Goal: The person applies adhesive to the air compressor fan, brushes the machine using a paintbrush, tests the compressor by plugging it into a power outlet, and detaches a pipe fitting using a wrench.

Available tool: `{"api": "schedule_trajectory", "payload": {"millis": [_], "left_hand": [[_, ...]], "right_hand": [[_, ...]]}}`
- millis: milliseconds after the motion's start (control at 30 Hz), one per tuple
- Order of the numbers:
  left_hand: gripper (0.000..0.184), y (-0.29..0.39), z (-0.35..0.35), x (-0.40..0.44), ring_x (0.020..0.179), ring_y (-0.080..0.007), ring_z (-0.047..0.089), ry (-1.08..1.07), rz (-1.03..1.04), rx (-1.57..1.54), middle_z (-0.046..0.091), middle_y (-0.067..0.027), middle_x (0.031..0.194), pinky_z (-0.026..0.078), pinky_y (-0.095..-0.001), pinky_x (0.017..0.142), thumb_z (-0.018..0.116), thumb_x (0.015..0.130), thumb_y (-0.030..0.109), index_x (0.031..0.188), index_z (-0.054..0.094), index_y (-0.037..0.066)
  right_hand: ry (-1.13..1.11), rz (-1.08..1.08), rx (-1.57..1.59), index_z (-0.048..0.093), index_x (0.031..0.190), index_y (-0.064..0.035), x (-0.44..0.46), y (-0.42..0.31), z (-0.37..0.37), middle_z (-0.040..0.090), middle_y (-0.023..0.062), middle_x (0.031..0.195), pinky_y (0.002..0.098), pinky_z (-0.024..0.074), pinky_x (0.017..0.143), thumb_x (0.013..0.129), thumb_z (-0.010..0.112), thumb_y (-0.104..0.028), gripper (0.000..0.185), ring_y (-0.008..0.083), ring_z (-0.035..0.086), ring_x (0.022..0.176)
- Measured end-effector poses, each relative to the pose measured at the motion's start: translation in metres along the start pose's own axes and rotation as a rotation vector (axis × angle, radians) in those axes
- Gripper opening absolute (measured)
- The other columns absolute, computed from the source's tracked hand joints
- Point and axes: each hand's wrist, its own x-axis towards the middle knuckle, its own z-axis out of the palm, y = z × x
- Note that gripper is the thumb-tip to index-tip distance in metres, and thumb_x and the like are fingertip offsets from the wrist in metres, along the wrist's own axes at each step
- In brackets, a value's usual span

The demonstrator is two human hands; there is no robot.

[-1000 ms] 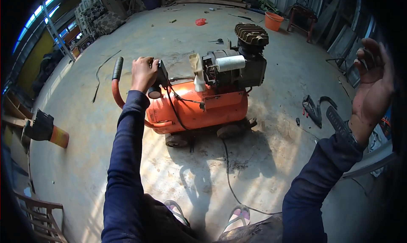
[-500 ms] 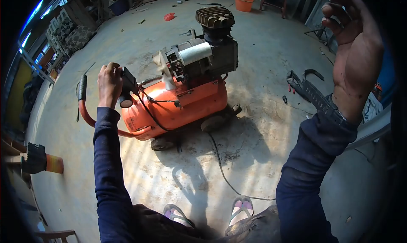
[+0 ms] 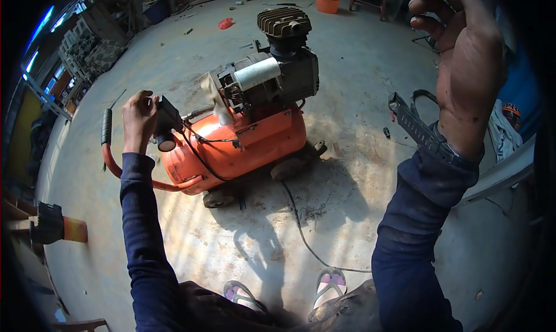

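An orange air compressor [image 3: 249,149] stands on the floor, with a motor and a finned pump head [image 3: 284,24] on top. At its left end my left hand [image 3: 139,116] has its fingers bent against the black switch box [image 3: 168,116]; what the fingertips grip, if anything, is too small to tell. The curved handle [image 3: 106,129] rises left of that hand. My right hand [image 3: 463,59] is raised at the upper right, palm turned inward and fingers loosely curved, apart from the compressor and holding nothing visible.
A black cable [image 3: 298,219] runs from under the compressor toward my feet. Black tool-like items [image 3: 399,109] lie on the floor near my right wrist. An orange bucket [image 3: 328,2] and a red scrap [image 3: 225,23] are farther back. A black and orange object [image 3: 49,223] is at left.
The view has turned, so the compressor appears farther left. My left hand stays at the switch box, its fingers now more pinched. My right hand has moved up and inward in the view.
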Motion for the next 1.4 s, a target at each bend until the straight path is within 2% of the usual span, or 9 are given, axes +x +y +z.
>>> {"api": "schedule_trajectory", "payload": {"millis": [433,833,933,1000,1100,1300,1367,1400], "left_hand": [[0.023,0.005,-0.009,-0.002,0.083,-0.0242,0.074,-0.069,-0.055,-0.041,0.074,-0.0172,0.089,0.056,-0.0321,0.076,0.070,0.086,0.012,0.102,0.069,-0.003],[0.024,0.006,-0.010,-0.001,0.086,-0.0254,0.074,-0.077,-0.061,-0.044,0.074,-0.0177,0.093,0.056,-0.0329,0.079,0.070,0.086,0.014,0.102,0.069,-0.004],[0.025,0.014,-0.013,-0.002,0.087,-0.0266,0.074,-0.082,-0.070,-0.033,0.074,-0.0182,0.094,0.056,-0.0325,0.079,0.069,0.086,0.016,0.101,0.070,-0.004],[0.026,0.016,-0.014,-0.003,0.087,-0.0272,0.074,-0.074,-0.076,-0.032,0.074,-0.0185,0.094,0.056,-0.0323,0.079,0.069,0.086,0.017,0.101,0.070,-0.004],[0.027,0.013,-0.007,-0.005,0.079,-0.0343,0.070,0.001,-0.049,-0.033,0.070,-0.0207,0.084,0.054,-0.0388,0.077,0.068,0.084,0.019,0.099,0.071,-0.003],[0.027,0.030,-0.014,-0.006,0.082,-0.0359,0.067,-0.045,-0.050,0.007,0.069,-0.0207,0.088,0.053,-0.0408,0.079,0.066,0.086,0.020,0.101,0.071,-0.002],[0.027,0.034,-0.018,-0.009,0.084,-0.0362,0.066,-0.074,-0.068,-0.004,0.068,-0.0208,0.090,0.052,-0.0411,0.080,0.066,0.086,0.020,0.102,0.071,-0.002],[0.027,0.034,-0.018,-0.011,0.084,-0.0362,0.066,-0.071,-0.065,-0.004,0.068,-0.0208,0.090,0.052,-0.0411,0.080,0.066,0.086,0.020,0.102,0.071,-0.002]], "right_hand": [[0.035,-0.010,-0.027,0.063,0.083,-0.0094,-0.012,-0.015,0.002,0.060,0.0035,0.078,0.0239,0.0451,0.059,0.093,0.054,-0.044,0.037,0.0114,0.057,0.065],[0.048,-0.035,-0.044,0.062,0.082,-0.0109,-0.015,-0.019,0.000,0.060,0.0027,0.077,0.0232,0.0438,0.059,0.092,0.055,-0.046,0.037,0.0095,0.056,0.064],[-0.022,0.017,-0.048,0.067,0.092,-0.0041,-0.004,-0.018,-0.008,0.066,0.0085,0.086,0.0301,0.0511,0.072,0.095,0.054,-0.038,0.037,0.0180,0.063,0.076],[-0.015,-0.011,-0.007,0.067,0.094,-0.0042,0.005,-0.016,-0.012,0.066,0.0088,0.088,0.0305,0.0515,0.074,0.096,0.052,-0.037,0.036,0.0182,0.064,0.078],[0.014,-0.080,0.113,0.067,0.100,-0.0046,0.022,-0.013,-0.020,0.068,0.0096,0.092,0.0315,0.0528,0.077,0.099,0.048,-0.034,0.035,0.0189,0.065,0.083],[0.098,-0.205,0.336,0.068,0.112,-0.0053,0.046,0.012,-0.031,0.071,0.0113,0.101,0.0335,0.0554,0.084,0.104,0.041,-0.028,0.036,0.0203,0.068,0.094],[0.269,-0.273,0.129,0.068,0.108,-0.0027,0.022,0.050,0.019,0.070,0.0115,0.094,0.0331,0.0557,0.083,0.103,0.040,-0.026,0.036,0.0221,0.068,0.089],[0.264,-0.397,-0.095,0.066,0.110,0.0011,0.011,0.077,0.048,0.068,0.0142,0.098,0.0389,0.0533,0.090,0.103,0.042,-0.027,0.037,0.0261,0.067,0.094]]}}
